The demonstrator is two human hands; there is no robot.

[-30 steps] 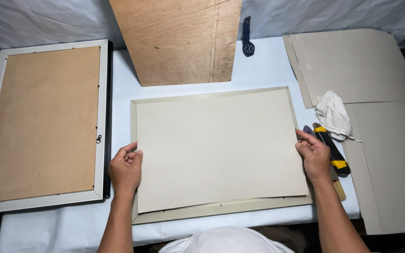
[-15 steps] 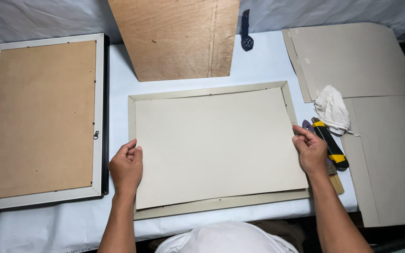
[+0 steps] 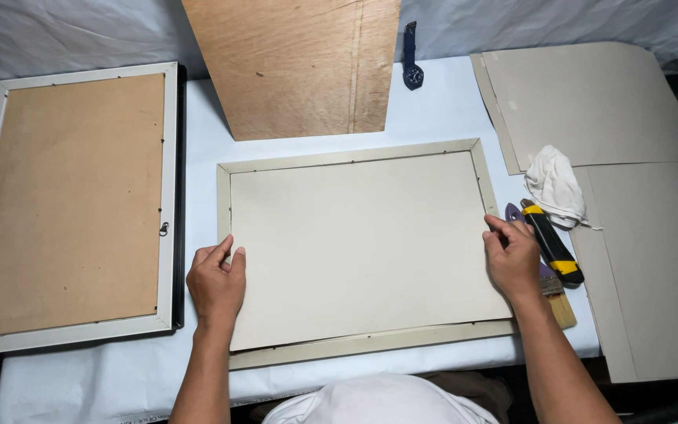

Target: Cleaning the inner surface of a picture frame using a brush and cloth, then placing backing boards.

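Lying flat inside the pale frame (image 3: 355, 345) on the bench (image 3: 449, 110), long axis left to right, grey backing board (image 3: 362, 243) pinned between left hand (image 3: 216, 283) and right hand (image 3: 514, 259), fingers pressing its short edges, equally near.

Matt grey card sheet (image 3: 362, 243) — wooden frame (image 3: 355, 155)

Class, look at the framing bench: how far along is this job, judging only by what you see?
Done: the pale frame lies face down with the cream backing sheet laid over it. In hand: left hand and right hand hold the sheet's side edges; its lower edge sits askew. Left: it is not yet seated square, and the yellow-black knife lies untouched.
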